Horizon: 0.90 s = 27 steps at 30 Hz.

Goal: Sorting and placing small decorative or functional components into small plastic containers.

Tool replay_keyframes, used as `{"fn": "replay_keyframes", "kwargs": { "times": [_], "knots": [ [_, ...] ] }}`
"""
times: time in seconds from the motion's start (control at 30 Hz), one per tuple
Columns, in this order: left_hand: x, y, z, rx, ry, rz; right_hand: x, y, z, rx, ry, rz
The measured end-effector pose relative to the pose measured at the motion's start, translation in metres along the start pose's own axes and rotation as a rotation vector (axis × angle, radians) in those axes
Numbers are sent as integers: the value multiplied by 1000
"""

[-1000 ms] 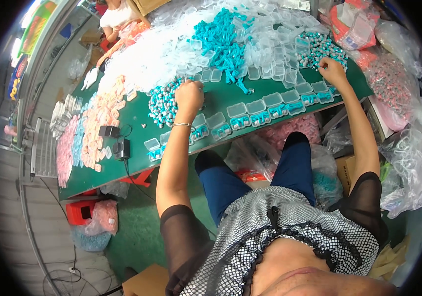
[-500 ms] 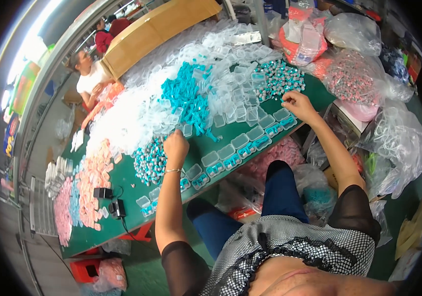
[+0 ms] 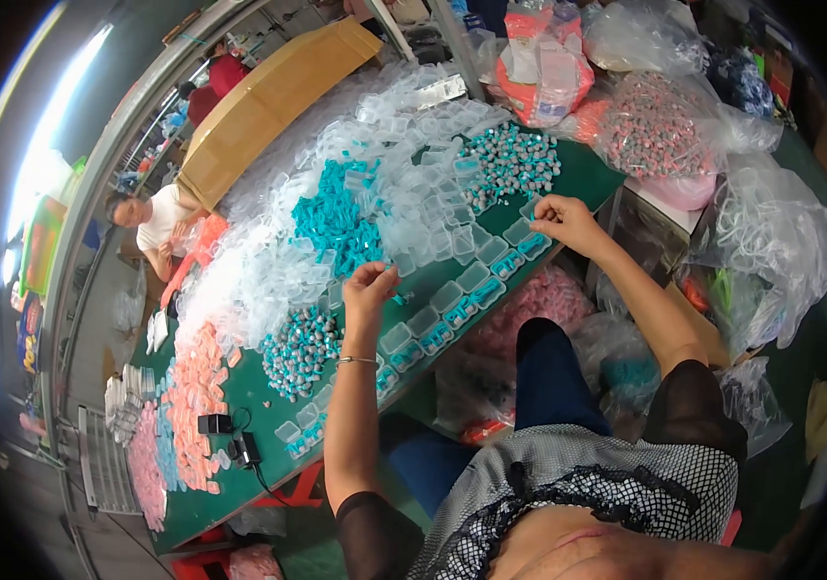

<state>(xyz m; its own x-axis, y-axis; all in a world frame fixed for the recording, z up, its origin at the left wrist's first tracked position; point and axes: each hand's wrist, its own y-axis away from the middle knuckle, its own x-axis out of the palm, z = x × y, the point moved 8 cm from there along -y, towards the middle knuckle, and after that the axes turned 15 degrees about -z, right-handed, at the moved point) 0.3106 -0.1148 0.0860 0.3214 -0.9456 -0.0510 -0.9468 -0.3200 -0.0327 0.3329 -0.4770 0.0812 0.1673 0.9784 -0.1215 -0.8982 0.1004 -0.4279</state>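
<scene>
My left hand (image 3: 371, 287) hangs over the table near the front of a heap of teal plastic pieces (image 3: 336, 217). Its thumb and fingers are pinched together; what is between them is too small to name. At the right end of a row of small clear boxes (image 3: 462, 307), my right hand (image 3: 568, 222) has its fingertips closed beside the last box's raised lid. Whatever they grip is unclear. The boxes stand with lids flipped back and teal pieces inside. Small teal-and-grey pieces lie in one pile (image 3: 299, 353) by my left wrist and another pile (image 3: 512, 162) beyond my right hand.
A mound of clear plastic cases (image 3: 269, 232) covers the table's back, against a cardboard sheet (image 3: 269, 101). Peach pieces (image 3: 198, 396) and a black adapter (image 3: 243, 449) lie at left. Filled plastic bags (image 3: 660, 126) crowd the right. Another person (image 3: 157, 222) sits across the table.
The whole view has shifted. My left hand has moved away from the near teal-and-grey pile toward the teal heap. My right fingertips have come down closer to the last box.
</scene>
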Motion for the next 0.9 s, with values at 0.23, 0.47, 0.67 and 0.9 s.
{"fn": "replay_keyframes", "kwargs": {
  "times": [0.23,0.47,0.67,0.9],
  "knots": [
    [64,13,-7,-64,367,123,-12,-1,-22,57,-123,-38],
    [113,29,-5,180,-39,166,-10,13,-19,21,16,-15],
    [171,54,-16,657,-299,129,-7,22,-7,-245,258,-17],
    [219,74,-20,1059,-579,202,1,21,-9,-316,549,44]
  ]
}}
